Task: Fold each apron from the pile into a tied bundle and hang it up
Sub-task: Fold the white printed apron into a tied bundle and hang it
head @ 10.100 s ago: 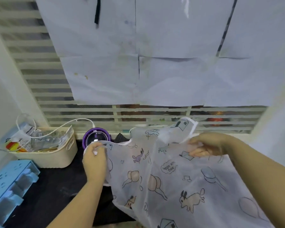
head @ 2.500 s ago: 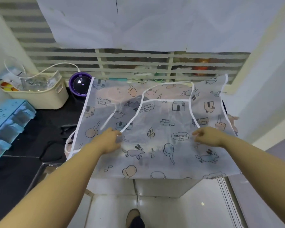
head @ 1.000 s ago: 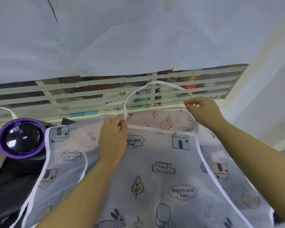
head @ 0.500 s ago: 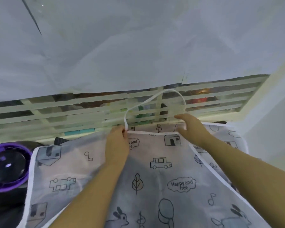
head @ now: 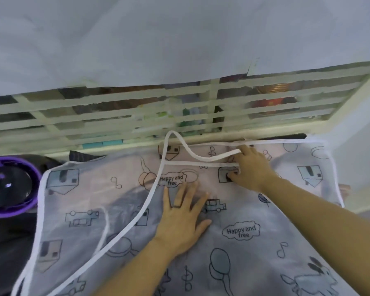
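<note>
A see-through white apron (head: 120, 212) printed with houses, cars, balloons and "Happy and free" clouds lies spread flat over the dark counter, its bib folded down onto the skirt. Its white neck strap (head: 177, 144) loops loosely above the bib's top edge. My left hand (head: 183, 218) lies flat on the bib with fingers spread, a ring on one finger. My right hand (head: 249, 169) rests at the bib's upper right corner, fingers on the neck strap, thumb pressing the cloth. Whether it pinches the strap I cannot tell.
A slatted cream window grille (head: 115, 116) runs along the counter's back edge, with white paper sheets (head: 179, 39) above it. A purple round appliance with a black top (head: 6, 186) stands at the left. A pale wall (head: 361, 124) closes the right side.
The neck strap, held up in a loop by both hands, now lies down on the apron. My left hand has let go and moved down flat onto the bib. My right hand has shifted right.
</note>
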